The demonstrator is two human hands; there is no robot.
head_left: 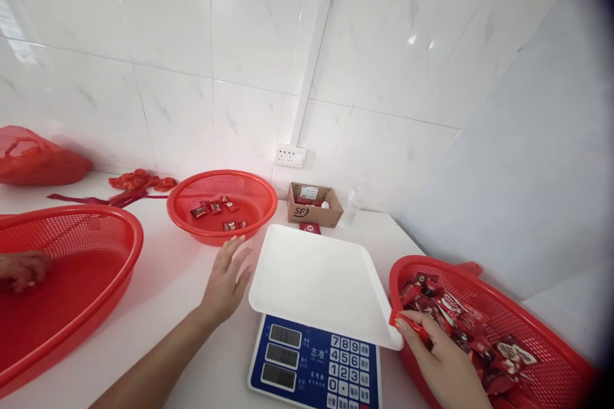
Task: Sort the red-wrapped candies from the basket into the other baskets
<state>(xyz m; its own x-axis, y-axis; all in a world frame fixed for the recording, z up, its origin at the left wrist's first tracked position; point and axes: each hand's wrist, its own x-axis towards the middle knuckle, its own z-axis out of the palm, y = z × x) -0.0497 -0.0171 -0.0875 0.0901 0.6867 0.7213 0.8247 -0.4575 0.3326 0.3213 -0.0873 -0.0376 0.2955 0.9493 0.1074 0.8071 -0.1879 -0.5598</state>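
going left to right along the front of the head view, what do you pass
big red basket → left hand → scale → right hand holding a red packet → red basket of packets

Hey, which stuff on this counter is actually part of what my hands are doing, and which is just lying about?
In use:
right hand, pinching a red packet
right basket of packets
scale with white tray
left hand, open beside the tray

Lying about:
middle basket, few packets
cardboard box
red bag
ribbons
left basket, another person's hand inside
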